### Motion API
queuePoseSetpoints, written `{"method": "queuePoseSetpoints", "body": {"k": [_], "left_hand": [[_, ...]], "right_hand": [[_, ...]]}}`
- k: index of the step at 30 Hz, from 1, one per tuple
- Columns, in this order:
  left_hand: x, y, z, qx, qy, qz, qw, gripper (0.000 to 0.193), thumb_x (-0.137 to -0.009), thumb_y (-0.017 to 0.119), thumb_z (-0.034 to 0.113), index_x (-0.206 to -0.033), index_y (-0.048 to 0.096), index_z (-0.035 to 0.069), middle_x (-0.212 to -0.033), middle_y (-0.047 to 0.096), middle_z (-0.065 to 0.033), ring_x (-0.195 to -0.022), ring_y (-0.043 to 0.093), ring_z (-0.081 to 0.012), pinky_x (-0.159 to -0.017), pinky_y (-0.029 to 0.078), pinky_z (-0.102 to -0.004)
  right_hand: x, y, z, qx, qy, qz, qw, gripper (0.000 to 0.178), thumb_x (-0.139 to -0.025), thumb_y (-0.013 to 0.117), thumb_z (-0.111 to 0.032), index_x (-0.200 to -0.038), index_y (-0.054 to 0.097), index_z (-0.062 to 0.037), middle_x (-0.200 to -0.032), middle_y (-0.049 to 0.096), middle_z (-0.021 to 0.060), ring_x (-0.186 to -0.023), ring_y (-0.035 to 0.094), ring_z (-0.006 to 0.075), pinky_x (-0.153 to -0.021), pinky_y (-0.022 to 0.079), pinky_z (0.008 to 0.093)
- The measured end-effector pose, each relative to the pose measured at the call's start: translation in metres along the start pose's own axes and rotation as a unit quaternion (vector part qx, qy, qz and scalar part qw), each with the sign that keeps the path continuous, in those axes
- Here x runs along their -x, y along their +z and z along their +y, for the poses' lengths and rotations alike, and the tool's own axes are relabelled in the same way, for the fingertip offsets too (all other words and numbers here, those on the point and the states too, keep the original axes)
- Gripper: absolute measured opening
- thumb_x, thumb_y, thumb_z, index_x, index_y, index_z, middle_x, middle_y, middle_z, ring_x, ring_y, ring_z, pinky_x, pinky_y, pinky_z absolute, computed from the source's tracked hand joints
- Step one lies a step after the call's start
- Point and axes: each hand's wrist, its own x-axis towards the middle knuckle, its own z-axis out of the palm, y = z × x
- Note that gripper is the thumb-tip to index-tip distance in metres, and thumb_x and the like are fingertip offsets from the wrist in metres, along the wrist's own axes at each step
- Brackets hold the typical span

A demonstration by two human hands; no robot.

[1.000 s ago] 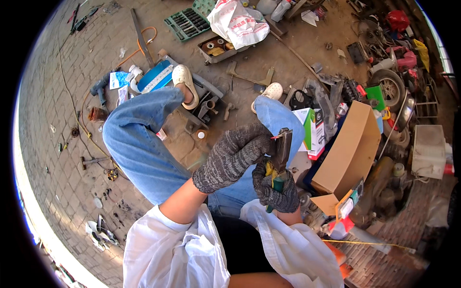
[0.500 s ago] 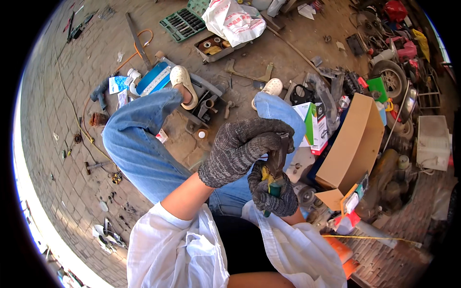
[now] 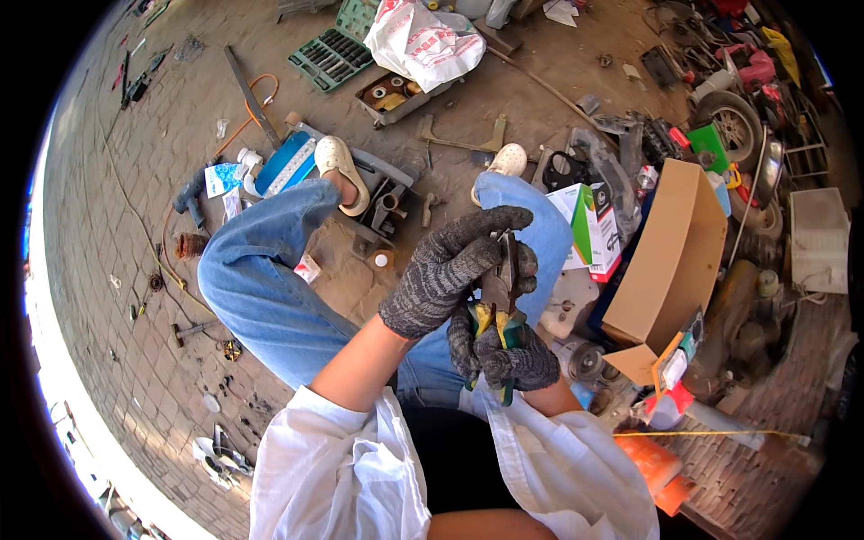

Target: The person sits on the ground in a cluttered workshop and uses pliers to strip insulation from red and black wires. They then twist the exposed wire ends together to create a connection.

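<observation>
The pliers [image 3: 497, 292], near above the jeans [image 3: 279, 270], have handles closed in the right hand's [image 3: 519, 362] grip, while the left hand [image 3: 443, 273] curls around their far end, how tightly I cannot tell, seemingly for adjusting, which calls for steady handles.

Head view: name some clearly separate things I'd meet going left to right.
Dark grey pistol-shaped tool → open green plastic tool case → metal pliers with green-and-yellow handles, held in the grey knit-gloved right hand → brown cardboard box → pale rectangular plastic container.
</observation>
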Motion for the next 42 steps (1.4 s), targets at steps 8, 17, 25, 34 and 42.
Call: {"method": "queuePoseSetpoints", "body": {"k": [8, 17, 25, 34, 42], "left_hand": [[0.004, -0.013, -0.001, -0.049, 0.022, -0.035, 0.998, 0.072, -0.075, 0.073, 0.055, -0.11, 0.057, -0.007, -0.095, 0.064, -0.0167, -0.086, 0.065, -0.0258, -0.076, 0.056, -0.038], [0.006, -0.022, 0.021, -0.239, 0.01, -0.054, 0.969, 0.082, -0.073, 0.06, 0.072, -0.097, 0.064, -0.006, -0.091, 0.067, -0.0185, -0.085, 0.067, -0.0256, -0.078, 0.054, -0.0365], [0.004, -0.024, 0.005, -0.075, -0.041, -0.092, 0.992, 0.064, -0.089, 0.056, 0.053, -0.11, 0.06, -0.008, -0.097, 0.067, -0.0154, -0.089, 0.066, -0.0229, -0.084, 0.053, -0.035], [0.004, -0.003, -0.005, 0.039, -0.075, -0.052, 0.995, 0.068, -0.085, 0.064, 0.05, -0.124, 0.051, -0.005, -0.1, 0.063, -0.0155, -0.095, 0.062, -0.0249, -0.085, 0.051, -0.042], [0.002, 0.012, -0.01, -0.099, 0.017, 0.012, 0.995, 0.05, -0.091, 0.061, 0.032, -0.126, 0.051, -0.002, -0.1, 0.063, -0.0133, -0.09, 0.061, -0.0199, -0.08, 0.052, -0.035]], "right_hand": [[0.012, -0.008, -0.019, -0.125, 0.139, -0.055, 0.981, 0.049, -0.085, 0.067, -0.022, -0.124, 0.048, -0.0001, -0.087, 0.055, 0.0013, -0.061, 0.048, 0.0062, -0.054, 0.041, 0.0204], [0.019, 0.002, -0.041, 0.011, 0.104, -0.045, 0.994, 0.032, -0.085, 0.067, -0.01, -0.113, 0.055, -0.0025, -0.093, 0.058, 0.003, -0.07, 0.055, 0.008, -0.061, 0.045, 0.0195], [0.02, -0.003, -0.039, 0.123, 0.086, -0.045, 0.988, 0.025, -0.082, 0.071, -0.02, -0.096, 0.059, -0.0028, -0.083, 0.058, 0.0012, -0.071, 0.055, 0.0074, -0.062, 0.046, 0.0212], [0.017, -0.022, -0.003, -0.102, 0.113, -0.006, 0.988, 0.027, -0.087, 0.061, -0.015, -0.111, 0.06, -0.0023, -0.094, 0.06, 0.007, -0.075, 0.058, 0.0113, -0.065, 0.048, 0.0223], [0.018, -0.005, -0.006, 0.079, 0.002, 0.058, 0.995, 0.021, -0.087, 0.066, -0.016, -0.103, 0.059, -0.0035, -0.085, 0.061, 0.0028, -0.077, 0.058, 0.0103, -0.069, 0.048, 0.0259]]}}
